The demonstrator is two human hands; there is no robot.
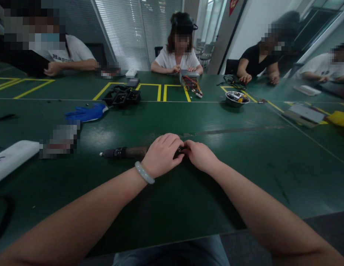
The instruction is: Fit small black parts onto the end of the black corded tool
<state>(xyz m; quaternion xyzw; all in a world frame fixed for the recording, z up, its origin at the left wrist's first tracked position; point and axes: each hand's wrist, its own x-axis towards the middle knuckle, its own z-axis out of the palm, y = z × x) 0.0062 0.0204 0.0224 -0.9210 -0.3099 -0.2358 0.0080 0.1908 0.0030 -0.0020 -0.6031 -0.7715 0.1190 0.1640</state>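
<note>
Our left hand [163,151] curls firmly round the black-and-brown cylindrical electric screwdriver [134,152], bit [101,154] leftward on the green table [260,159]; we should steady it. Whether our right hand [201,157] pinches its end, we cannot tell.

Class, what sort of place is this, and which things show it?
Probably an electronics workshop or training room: a large green worktable marked with yellow lines, an electric screwdriver, and what looks like a computer power supply trailing coloured wires.
</note>
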